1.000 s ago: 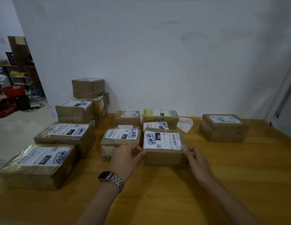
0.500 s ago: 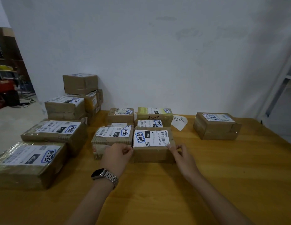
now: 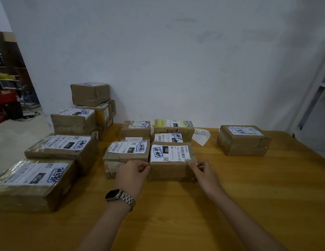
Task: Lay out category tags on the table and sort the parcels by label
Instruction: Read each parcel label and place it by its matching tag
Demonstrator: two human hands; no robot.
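Both hands on it: left hand (image 3: pixel 133 172) and right hand (image 3: pixel 203 171) grip clamped on the 150-label parcel (image 3: pixel 171 161), resting on the tabletop (image 3: pixel 230 196) between them. Sorting step, I'd say; next, seat it square or lift it toward its matching group.

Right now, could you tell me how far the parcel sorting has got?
Most parcels already sit in rows on the table, with one paper tag laid out. Both hands, left hand and right hand, are placing the parcel labelled 150. I see no unsorted pile, so little seems left.
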